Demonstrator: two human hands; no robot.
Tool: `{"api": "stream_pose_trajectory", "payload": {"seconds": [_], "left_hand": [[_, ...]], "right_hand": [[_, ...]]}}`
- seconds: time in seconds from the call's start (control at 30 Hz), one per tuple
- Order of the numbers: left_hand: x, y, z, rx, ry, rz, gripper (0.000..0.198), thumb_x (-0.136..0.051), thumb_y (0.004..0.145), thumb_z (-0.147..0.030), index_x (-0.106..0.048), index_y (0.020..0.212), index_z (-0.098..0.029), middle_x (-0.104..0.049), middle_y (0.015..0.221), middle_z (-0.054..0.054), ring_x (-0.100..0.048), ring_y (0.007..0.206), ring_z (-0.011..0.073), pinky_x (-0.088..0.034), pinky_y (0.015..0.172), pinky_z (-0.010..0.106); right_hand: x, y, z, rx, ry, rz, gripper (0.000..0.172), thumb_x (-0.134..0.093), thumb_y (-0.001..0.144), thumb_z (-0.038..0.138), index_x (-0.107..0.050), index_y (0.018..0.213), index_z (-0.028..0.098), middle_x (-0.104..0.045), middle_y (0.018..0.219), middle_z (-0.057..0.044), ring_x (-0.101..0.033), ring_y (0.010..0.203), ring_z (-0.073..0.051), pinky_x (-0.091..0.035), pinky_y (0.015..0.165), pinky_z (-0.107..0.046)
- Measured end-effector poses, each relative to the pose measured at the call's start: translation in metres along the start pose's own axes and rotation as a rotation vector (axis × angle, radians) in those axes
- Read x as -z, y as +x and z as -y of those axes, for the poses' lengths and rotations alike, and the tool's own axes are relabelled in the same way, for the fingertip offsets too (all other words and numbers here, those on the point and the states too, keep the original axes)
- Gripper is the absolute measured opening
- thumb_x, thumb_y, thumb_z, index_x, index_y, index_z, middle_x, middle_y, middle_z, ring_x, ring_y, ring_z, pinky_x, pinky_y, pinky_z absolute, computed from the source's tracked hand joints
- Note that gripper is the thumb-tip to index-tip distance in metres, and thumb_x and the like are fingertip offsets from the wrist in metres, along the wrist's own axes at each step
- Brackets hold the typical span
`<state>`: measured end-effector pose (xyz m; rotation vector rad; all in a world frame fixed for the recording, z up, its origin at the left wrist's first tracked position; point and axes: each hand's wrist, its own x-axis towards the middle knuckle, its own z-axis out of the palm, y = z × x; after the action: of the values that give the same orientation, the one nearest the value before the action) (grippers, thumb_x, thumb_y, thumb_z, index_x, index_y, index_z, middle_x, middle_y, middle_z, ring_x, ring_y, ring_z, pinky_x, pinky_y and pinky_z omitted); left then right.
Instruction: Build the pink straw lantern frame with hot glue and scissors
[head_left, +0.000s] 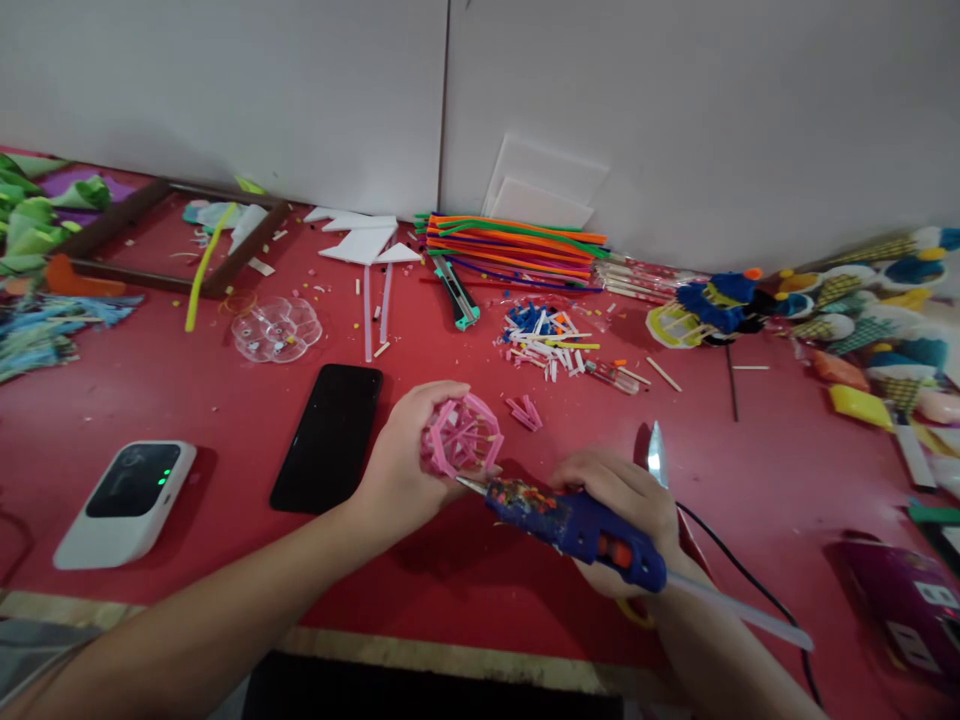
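My left hand (409, 450) is closed around a small pink openwork frame (463, 436) made of short strips, its round open side facing me. My right hand (622, 500) grips a blue hot glue gun (577, 528) with dried, colourful smears along its front. The metal nozzle points left and meets, or nearly meets, the lower edge of the pink frame. A clear glue stick (739, 610) sticks out of the gun's back end. Just beyond the hands lie a few loose pink strips (525, 412).
A black phone (327, 438) and a white device (126, 503) lie to the left. Behind are a utility knife (455, 292), coloured pipe cleaners (517, 250) and cut strips (551, 340). Scissors (657, 455) and a black cable (739, 565) are near my right hand. Finished figures (709, 305) stand right.
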<state>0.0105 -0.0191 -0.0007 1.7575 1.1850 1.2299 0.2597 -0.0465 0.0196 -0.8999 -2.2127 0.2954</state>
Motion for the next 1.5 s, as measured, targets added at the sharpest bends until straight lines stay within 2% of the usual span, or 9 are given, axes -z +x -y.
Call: {"api": "stream_pose_trajectory", "payload": {"seconds": [0.47, 0.77, 1.0, 1.17, 1.33, 1.5], "left_hand": [[0.003, 0.003, -0.007, 0.018, 0.021, 0.021, 0.064, -0.091, 0.068, -0.029, -0.060, 0.124, -0.024, -0.066, 0.125, 0.009, -0.067, 0.113, 0.0259, -0.054, 0.103, 0.044], [0.003, 0.003, -0.008, -0.010, 0.038, 0.031, 0.064, -0.090, 0.069, -0.031, -0.060, 0.125, -0.024, -0.066, 0.127, 0.010, -0.066, 0.116, 0.0273, -0.053, 0.105, 0.044], [0.006, 0.001, -0.006, -0.062, 0.073, 0.072, 0.067, -0.089, 0.070, -0.025, -0.057, 0.130, -0.025, -0.064, 0.132, 0.010, -0.064, 0.122, 0.0283, -0.050, 0.109, 0.047], [0.005, -0.001, -0.004, -0.045, 0.080, 0.066, 0.067, -0.089, 0.071, -0.029, -0.057, 0.130, -0.026, -0.065, 0.130, 0.010, -0.065, 0.119, 0.0289, -0.051, 0.106, 0.049], [0.003, 0.000, -0.004, -0.036, 0.073, 0.029, 0.065, -0.089, 0.071, -0.031, -0.058, 0.128, -0.025, -0.065, 0.127, 0.010, -0.066, 0.114, 0.0284, -0.054, 0.102, 0.047], [0.003, 0.000, -0.004, -0.020, 0.080, 0.018, 0.064, -0.089, 0.070, -0.032, -0.059, 0.126, -0.025, -0.066, 0.125, 0.010, -0.066, 0.113, 0.0279, -0.055, 0.101, 0.048]], "right_hand": [[0.001, 0.000, 0.000, -0.038, -0.014, 0.003, 0.020, -0.057, 0.074, 0.017, -0.058, 0.094, 0.022, -0.065, 0.078, -0.002, -0.063, 0.071, -0.018, -0.052, 0.064, -0.031], [0.000, 0.006, 0.003, -0.015, -0.006, -0.066, 0.019, -0.055, 0.074, 0.020, -0.058, 0.093, 0.022, -0.066, 0.075, -0.002, -0.064, 0.065, -0.018, -0.053, 0.060, -0.030], [0.001, 0.003, 0.001, -0.017, -0.007, -0.015, 0.023, -0.057, 0.078, 0.018, -0.061, 0.100, 0.022, -0.068, 0.080, -0.003, -0.066, 0.071, -0.019, -0.053, 0.064, -0.032], [0.001, 0.006, 0.004, -0.008, 0.017, -0.032, 0.024, -0.055, 0.084, 0.029, -0.063, 0.105, 0.021, -0.068, 0.077, -0.004, -0.065, 0.065, -0.019, -0.050, 0.058, -0.030], [-0.005, -0.001, 0.001, 0.012, 0.036, -0.041, 0.029, -0.049, 0.092, 0.038, -0.063, 0.111, 0.020, -0.066, 0.079, -0.005, -0.063, 0.070, -0.020, -0.050, 0.064, -0.033], [-0.009, -0.009, -0.004, 0.048, 0.028, -0.034, 0.046, -0.036, 0.099, 0.052, -0.063, 0.116, 0.018, -0.065, 0.079, -0.007, -0.062, 0.073, -0.022, -0.050, 0.068, -0.037]]}}
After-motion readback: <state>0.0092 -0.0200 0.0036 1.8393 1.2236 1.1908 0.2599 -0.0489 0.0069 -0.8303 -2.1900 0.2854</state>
